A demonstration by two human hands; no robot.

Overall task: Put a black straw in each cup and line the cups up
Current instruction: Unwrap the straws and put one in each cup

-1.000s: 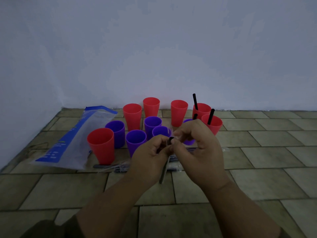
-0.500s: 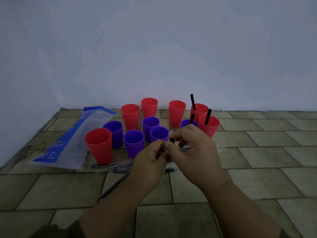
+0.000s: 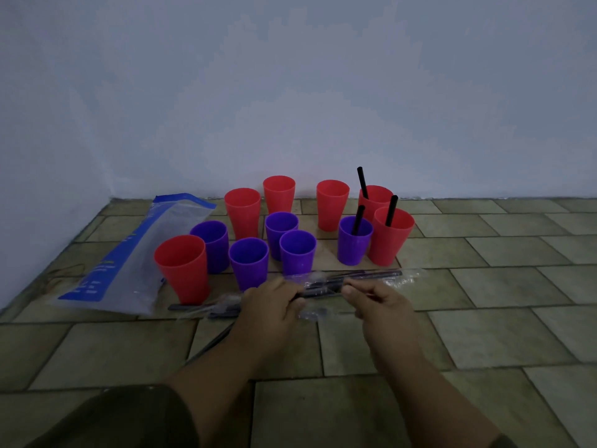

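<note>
Several red and purple cups stand on the tiled floor near the wall. Three at the right hold black straws: a red cup (image 3: 374, 197), a red cup (image 3: 391, 236) in front of it and a purple cup (image 3: 353, 240). The other cups, such as the front red cup (image 3: 182, 268) and a purple cup (image 3: 297, 252), hold no straw. A clear wrapper of black straws (image 3: 365, 276) lies in front of the cups. My left hand (image 3: 269, 305) and my right hand (image 3: 378, 300) both pinch a black straw (image 3: 318, 291) held level between them, low over the wrapper.
A clear plastic bag with blue print (image 3: 129, 253) lies at the left beside the cups. One loose black straw (image 3: 211, 342) lies on the floor under my left forearm. The wall stands right behind the cups, with a corner at the far left.
My hands have dropped from chest height to just above the floor and drawn apart, with the straw now stretched level between them. The purple cup with a straw is uncovered.
</note>
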